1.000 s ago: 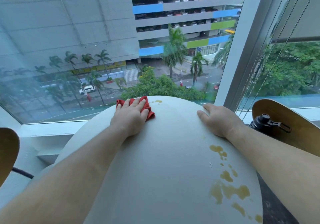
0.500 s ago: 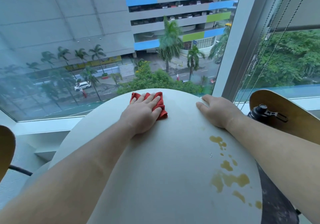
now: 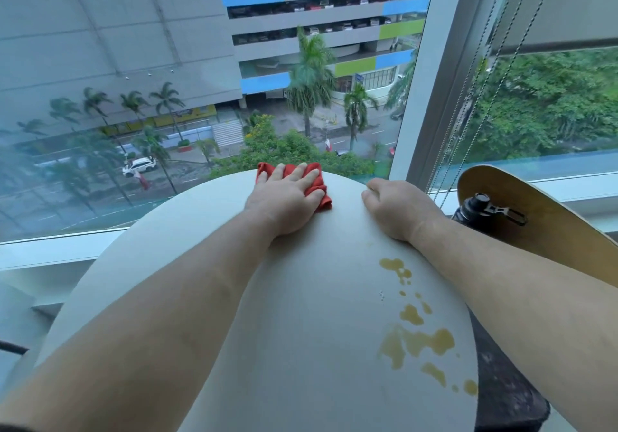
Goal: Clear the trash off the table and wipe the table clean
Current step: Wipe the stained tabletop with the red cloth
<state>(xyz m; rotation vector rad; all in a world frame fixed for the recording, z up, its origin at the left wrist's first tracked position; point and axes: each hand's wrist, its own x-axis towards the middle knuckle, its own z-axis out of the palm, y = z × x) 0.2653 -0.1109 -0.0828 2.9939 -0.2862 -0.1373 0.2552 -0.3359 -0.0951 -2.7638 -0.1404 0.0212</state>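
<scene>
A round pale grey table [image 3: 311, 331] fills the lower middle of the head view. My left hand [image 3: 284, 199] lies flat on a red cloth [image 3: 316, 184] at the table's far edge, pressing it down. My right hand [image 3: 396, 209] rests on the table's far right rim, fingers curled over the edge and holding nothing. Yellow-brown spill patches [image 3: 414, 338] dot the table's right side, from below my right wrist down to the near right edge. No trash shows on the table.
A wooden chair back [image 3: 541, 227] stands to the right of the table, with a black bottle [image 3: 481, 206] on it. Large window panes [image 3: 167, 97] rise just beyond the table, and blind cords [image 3: 485, 97] hang at right. Dark floor [image 3: 508, 395] shows at lower right.
My left hand has slid the red cloth rightward along the far edge, toward my right hand. The small yellow spot at the far edge is gone. My right hand has stayed put.
</scene>
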